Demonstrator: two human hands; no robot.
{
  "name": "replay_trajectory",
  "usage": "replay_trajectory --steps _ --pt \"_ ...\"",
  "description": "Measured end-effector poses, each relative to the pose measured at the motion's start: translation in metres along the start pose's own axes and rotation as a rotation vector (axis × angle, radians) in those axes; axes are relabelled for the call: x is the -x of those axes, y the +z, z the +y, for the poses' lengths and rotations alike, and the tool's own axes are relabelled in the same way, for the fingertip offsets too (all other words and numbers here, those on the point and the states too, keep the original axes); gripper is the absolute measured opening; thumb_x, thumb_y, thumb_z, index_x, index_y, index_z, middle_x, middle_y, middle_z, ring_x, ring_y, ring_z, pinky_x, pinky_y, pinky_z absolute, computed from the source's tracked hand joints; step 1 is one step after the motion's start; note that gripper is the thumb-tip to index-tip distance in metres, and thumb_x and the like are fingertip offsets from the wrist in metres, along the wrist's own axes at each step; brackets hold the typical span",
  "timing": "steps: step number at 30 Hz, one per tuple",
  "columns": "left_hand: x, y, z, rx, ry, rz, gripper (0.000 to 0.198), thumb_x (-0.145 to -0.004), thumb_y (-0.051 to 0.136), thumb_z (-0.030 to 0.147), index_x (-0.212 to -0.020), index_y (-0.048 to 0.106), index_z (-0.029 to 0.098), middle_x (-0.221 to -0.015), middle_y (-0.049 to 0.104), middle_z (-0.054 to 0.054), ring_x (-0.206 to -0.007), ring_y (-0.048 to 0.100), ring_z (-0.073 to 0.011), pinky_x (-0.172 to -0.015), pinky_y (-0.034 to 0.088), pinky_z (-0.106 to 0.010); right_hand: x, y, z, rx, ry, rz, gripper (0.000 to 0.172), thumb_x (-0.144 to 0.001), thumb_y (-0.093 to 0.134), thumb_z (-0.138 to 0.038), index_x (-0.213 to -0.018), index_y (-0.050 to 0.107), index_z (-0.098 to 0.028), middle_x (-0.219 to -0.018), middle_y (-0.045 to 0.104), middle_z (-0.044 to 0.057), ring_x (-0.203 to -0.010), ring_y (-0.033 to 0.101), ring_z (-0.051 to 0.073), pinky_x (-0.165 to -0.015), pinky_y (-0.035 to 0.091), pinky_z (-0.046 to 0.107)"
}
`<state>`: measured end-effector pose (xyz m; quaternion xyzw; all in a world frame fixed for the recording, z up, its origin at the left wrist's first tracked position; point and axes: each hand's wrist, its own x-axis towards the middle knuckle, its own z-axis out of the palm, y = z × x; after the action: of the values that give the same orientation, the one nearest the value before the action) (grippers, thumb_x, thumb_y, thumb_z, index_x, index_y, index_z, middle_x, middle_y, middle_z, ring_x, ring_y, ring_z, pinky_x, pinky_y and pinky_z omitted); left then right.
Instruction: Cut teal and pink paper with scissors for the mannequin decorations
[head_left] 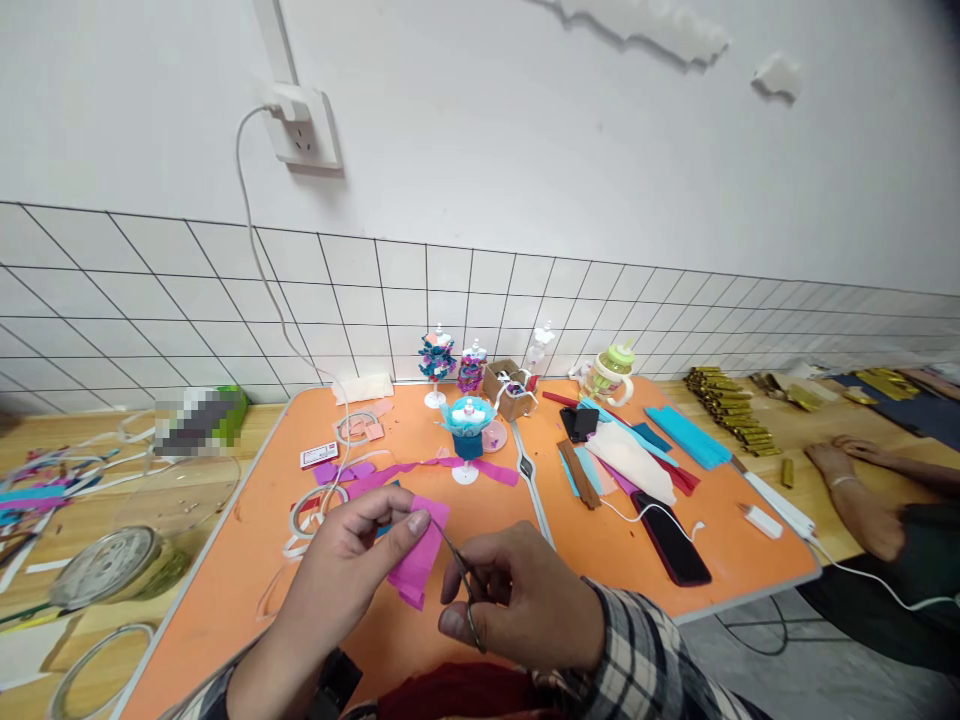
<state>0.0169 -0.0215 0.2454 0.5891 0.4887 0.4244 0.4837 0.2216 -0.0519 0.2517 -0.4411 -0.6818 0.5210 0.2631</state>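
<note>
One pink paper piece [420, 567], in front of the blue-skirted mannequin [469, 443], is pinched by the left hand [352, 560], while scissors [464, 571] in the right hand [536, 600] could nick it if the paper slips.

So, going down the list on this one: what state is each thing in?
Pink paper: pinched in the left hand
Scissors: in the right hand, tips at the paper
Phone: lying flat, screen dark
Charger: plugged into the wall socket
Cup: upright, green lid on
Front figure: standing, dressed in blue
</note>
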Motion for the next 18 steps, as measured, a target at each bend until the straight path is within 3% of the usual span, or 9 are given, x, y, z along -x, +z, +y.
replay_trajectory --steps 8,18 --pt "-0.0026 -0.0009 -0.0029 -0.069 0.04 -0.024 0.023 -0.084 0.071 0.044 -0.082 0.077 0.022 -0.071 0.068 -0.001 -0.07 0.061 -0.0185 -0.065 0.049 -0.026 -0.002 0.0008 0.0011 -0.002 0.01 0.041 0.015 -0.074 0.081 -0.029 -0.073 0.073 -0.016 -0.048 0.043 -0.009 -0.045 0.035 0.005 -0.045 0.024 0.02" --pt "-0.0034 -0.0027 -0.0006 -0.023 0.023 -0.094 0.023 -0.083 0.073 0.044 -0.079 0.076 0.022 -0.068 0.069 -0.001 -0.065 0.061 -0.0183 -0.064 0.049 -0.027 -0.0031 -0.0019 0.0008 -0.005 0.0 -0.025 0.017 -0.073 0.08 -0.03 -0.078 0.071 -0.016 -0.051 0.044 -0.009 -0.046 0.035 0.005 -0.045 0.024 0.019"
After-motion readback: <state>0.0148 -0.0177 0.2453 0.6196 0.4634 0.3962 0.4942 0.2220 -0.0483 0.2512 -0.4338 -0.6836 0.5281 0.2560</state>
